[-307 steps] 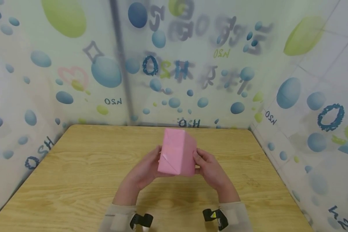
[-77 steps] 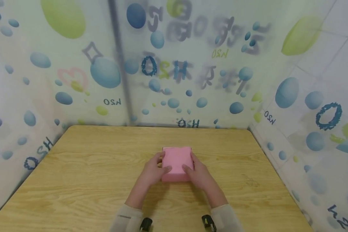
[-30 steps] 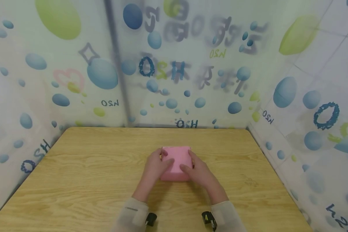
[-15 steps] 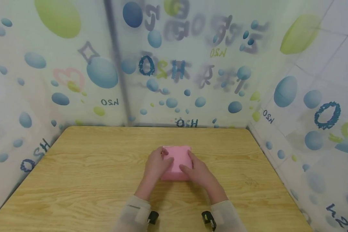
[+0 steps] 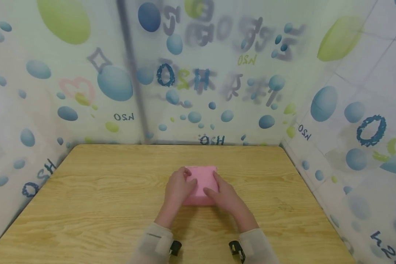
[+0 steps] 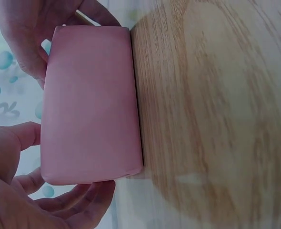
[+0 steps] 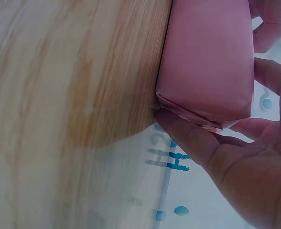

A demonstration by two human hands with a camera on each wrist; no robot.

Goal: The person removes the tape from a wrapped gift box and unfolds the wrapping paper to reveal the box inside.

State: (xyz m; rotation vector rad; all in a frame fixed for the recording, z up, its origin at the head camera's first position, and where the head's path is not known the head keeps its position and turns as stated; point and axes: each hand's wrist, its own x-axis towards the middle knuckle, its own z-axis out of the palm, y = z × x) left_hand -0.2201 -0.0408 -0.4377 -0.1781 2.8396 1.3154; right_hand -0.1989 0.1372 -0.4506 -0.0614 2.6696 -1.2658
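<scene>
A pink paper-wrapped box lies flat on the wooden table, close in front of me. My left hand holds its left side, thumb across the top face and fingers bent around the far left corner. From the right, my right hand grips the opposite side, thumb on top near the front edge. In the left wrist view the smooth front face of the box rests along the tabletop. A folded paper seam shows at the end of the box in the right wrist view, with right-hand fingers against it.
The wooden table stretches out on both sides of the box. A printed curtain with blue and green spots and lettering closes off the back and both sides. Black wrist straps with cameras sit at the sleeve cuffs.
About ten seconds ago both hands held the box raised and tilted; it has since come down flat on the table. Lately the left hand has shifted slightly further over its top.
</scene>
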